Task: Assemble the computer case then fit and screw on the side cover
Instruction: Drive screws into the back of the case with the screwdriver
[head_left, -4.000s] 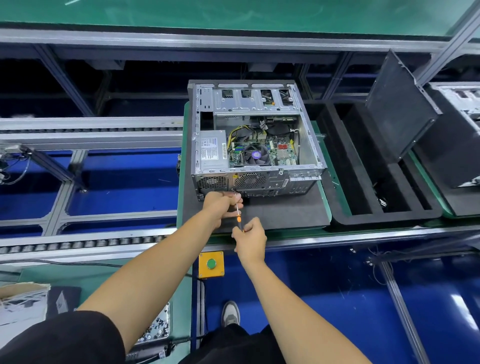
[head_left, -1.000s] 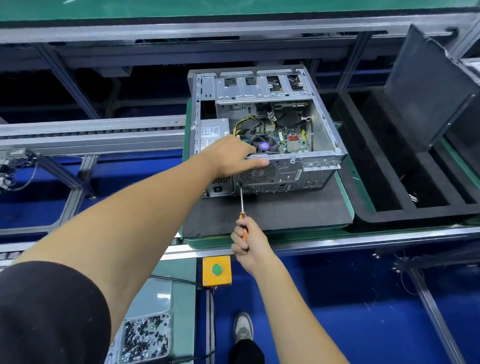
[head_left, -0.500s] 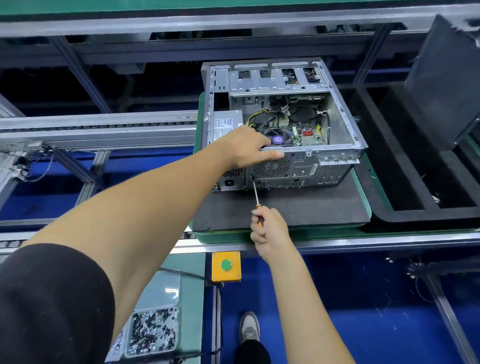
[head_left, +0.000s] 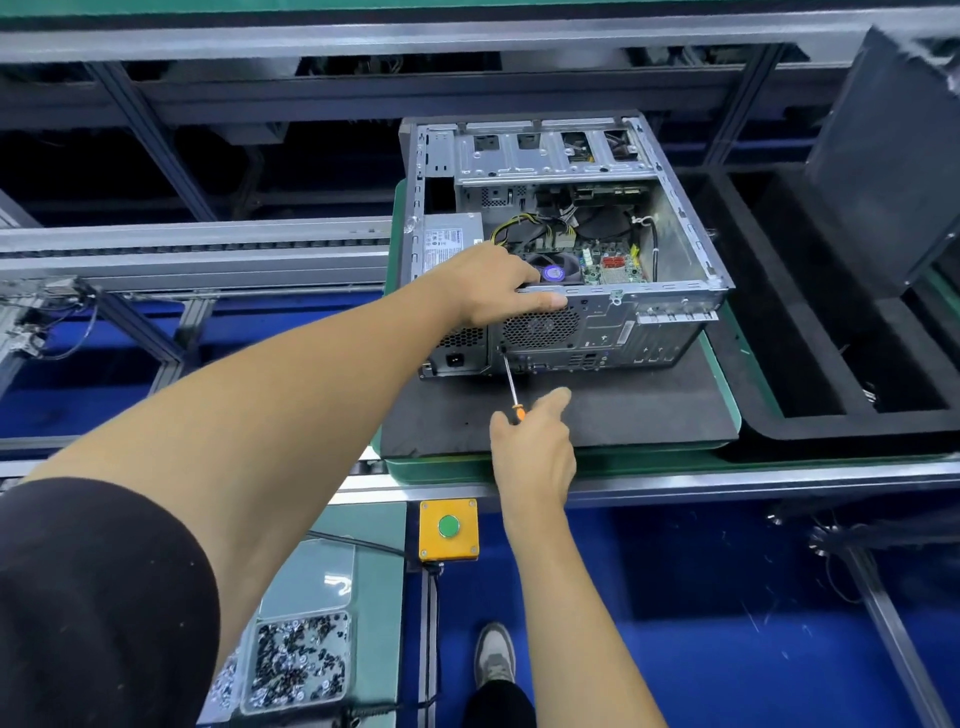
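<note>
**Fingers on case rim and screwdriver, side cover off**

Fingers (head_left: 540, 300) of my left hand (head_left: 488, 286) lie fairly straight along the top rear rim of the computer case (head_left: 566, 249), thumb side over the edge near the CPU fan (head_left: 553, 271). Pressing down on it, not curled round anything I can see.

Right hand (head_left: 535, 447) holds the screwdriver (head_left: 511, 387) by its orange handle; index finger is stretched forward, the rest wrap the handle. Shaft runs up and left, tip at a point on the rear panel just below-left of the round fan grille (head_left: 540, 327). Can't make out the screw itself.

Case lies on its side on a dark foam pad (head_left: 623, 410) atop a green pallet (head_left: 649, 460), open side up, motherboard and power supply (head_left: 449, 240) exposed. Rear panel faces me.

A dark panel (head_left: 883, 156) leans upright at far right, behind a black foam tray (head_left: 779, 332). Can't tell if that's the side cover.

Yellow box with green button (head_left: 448, 527) sits below the conveyor rail. Clear bin of screws (head_left: 298, 660) at lower left, beside my black sleeve (head_left: 93, 597).
</note>
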